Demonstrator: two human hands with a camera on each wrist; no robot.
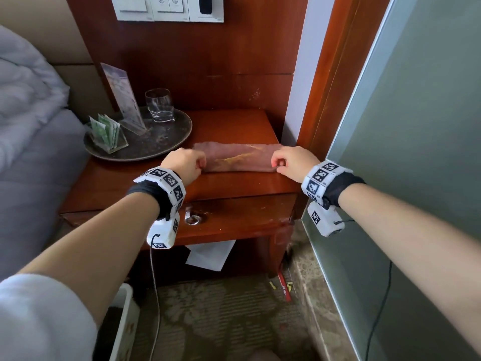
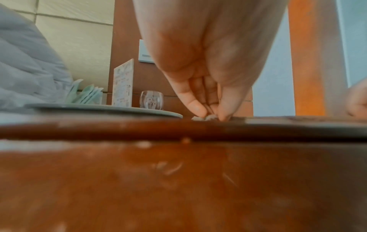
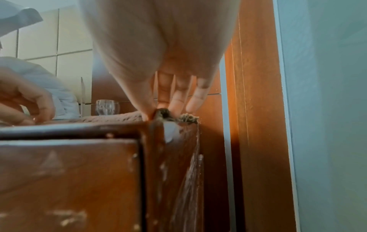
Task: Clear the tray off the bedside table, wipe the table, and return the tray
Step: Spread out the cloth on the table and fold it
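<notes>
My left hand's fingers (image 2: 195,106) are curled down with thumb and fingertips pinched on the near left corner of the folded pinkish-brown terry cloth (image 1: 238,157). My right hand's fingers (image 3: 177,100) do the same at its near right corner, thumb and fingertips closed on a tuft of the fabric. So my left hand (image 1: 186,162) and my right hand (image 1: 292,162) each grip one end of the cloth. It lies flat on the glossy reddish-brown wooden bedside table (image 1: 234,183), on the right half of the top, near the front edge. The round dark metal tray (image 1: 156,148) sits on the table's left rear part, just beside the cloth's left end. On the tray stand a clear drinking glass (image 1: 159,105), a clear acrylic card stand (image 1: 125,100) and a holder of green sachets (image 1: 106,132). Under the tabletop, a drawer front carries a metal ring pull (image 1: 192,218).
</notes>
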